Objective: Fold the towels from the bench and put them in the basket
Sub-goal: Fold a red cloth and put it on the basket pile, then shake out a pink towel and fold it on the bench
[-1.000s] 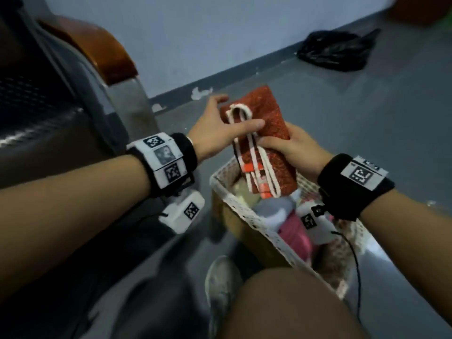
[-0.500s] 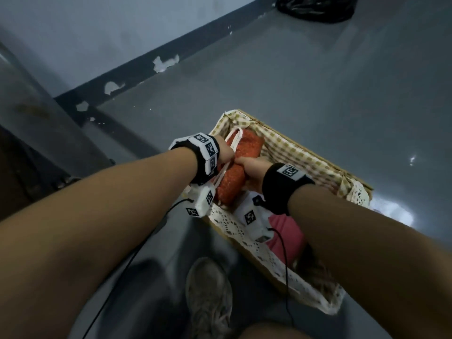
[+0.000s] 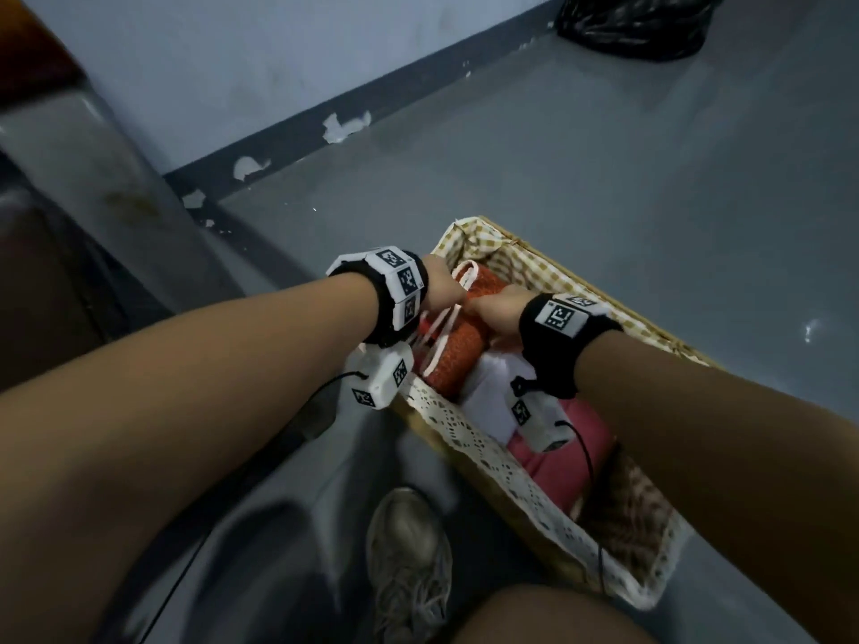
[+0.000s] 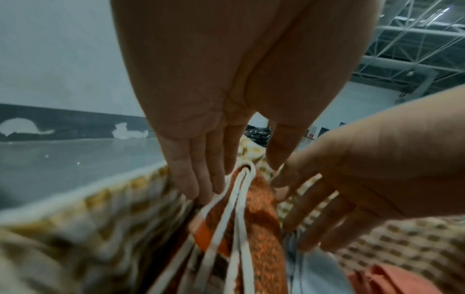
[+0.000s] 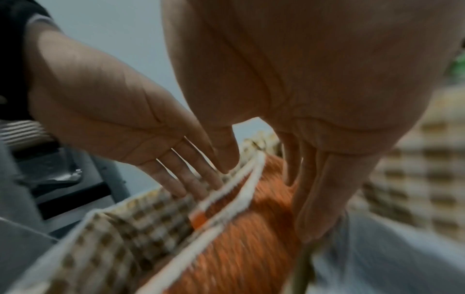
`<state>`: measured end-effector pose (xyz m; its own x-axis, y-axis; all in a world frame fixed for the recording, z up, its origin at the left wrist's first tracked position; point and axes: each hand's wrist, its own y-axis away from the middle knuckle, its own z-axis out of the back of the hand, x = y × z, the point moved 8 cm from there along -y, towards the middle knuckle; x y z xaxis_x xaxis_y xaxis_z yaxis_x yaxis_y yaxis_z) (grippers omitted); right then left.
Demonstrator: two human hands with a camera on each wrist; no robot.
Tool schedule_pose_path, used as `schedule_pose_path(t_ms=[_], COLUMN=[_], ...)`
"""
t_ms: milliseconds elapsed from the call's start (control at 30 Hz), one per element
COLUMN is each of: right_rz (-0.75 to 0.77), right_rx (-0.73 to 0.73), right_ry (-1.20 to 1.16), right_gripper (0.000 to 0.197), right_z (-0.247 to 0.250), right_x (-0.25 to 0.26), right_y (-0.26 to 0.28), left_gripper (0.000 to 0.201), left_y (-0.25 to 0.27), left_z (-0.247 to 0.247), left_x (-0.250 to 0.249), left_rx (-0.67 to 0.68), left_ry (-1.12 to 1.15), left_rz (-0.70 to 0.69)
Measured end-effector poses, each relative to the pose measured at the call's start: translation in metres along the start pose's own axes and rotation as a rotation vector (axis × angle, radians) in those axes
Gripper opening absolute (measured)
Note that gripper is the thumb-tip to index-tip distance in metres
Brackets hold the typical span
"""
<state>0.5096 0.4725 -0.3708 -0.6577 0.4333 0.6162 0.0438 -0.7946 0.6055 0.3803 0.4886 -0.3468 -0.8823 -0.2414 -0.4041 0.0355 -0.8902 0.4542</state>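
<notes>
So you've got the folded orange towel [image 3: 465, 339] standing on edge at the far end of the basket [image 3: 469, 446], wedged between your two hands: left hand [image 3: 444, 290] flat on the side by the checked liner [image 5: 141, 216], right hand [image 3: 499, 311] flat on the other side. Both grips look like straight fingers pressing, not curling round anything. The left fingers [image 4: 196, 179] slide down beside the white trim [image 4: 239, 199], and the right fingers [image 5: 317, 189] lie along the towel's flank. What I'd watch for: pull your hands out fast and I reckon the fold springs open, since it's only squeezed in place, or those loose trim edges snag a finger and drag the towel back up. Just behind your right grip sit a white towel [image 3: 488, 392] and a pink one [image 3: 571, 453], and pushing too hard sideways could rumple them. The basket sits on a grey painted floor [image 3: 604, 169]; beyond your grips there's a wall with a chipped dark skirting [image 3: 297, 146] and a black bag [image 3: 637, 25].
</notes>
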Motion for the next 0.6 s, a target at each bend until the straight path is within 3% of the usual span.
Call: schedule_pose_path(t_ms=[100,267,433,600], right_rz=[0.201,0.4,0.645,0.832], right_rx=[-0.066,0.153,0.395,0.558], right_ry=[0.223,0.269,0.383,0.505], right_gripper=[0.03,0.03,0.018,0.012], right_z=[0.013,-0.04,-0.149,-0.279], right_x=[0.051,0.133,0.219,0.276], right_y=[0.04,0.108,0.182,0.248], left_gripper=[0.026,0.026,0.026,0.024], left_y=[0.041,0.133,0.231,0.325], left_z=[0.039,0.115,0.175,0.196], left_x=[-0.002,0.044,0.156,0.282], left_rx=[-0.075,-0.253,-0.454,-0.555], left_ry=[-0.01,0.019,0.011,0.024], left_rz=[-0.127,-0.204,-0.095,0.079])
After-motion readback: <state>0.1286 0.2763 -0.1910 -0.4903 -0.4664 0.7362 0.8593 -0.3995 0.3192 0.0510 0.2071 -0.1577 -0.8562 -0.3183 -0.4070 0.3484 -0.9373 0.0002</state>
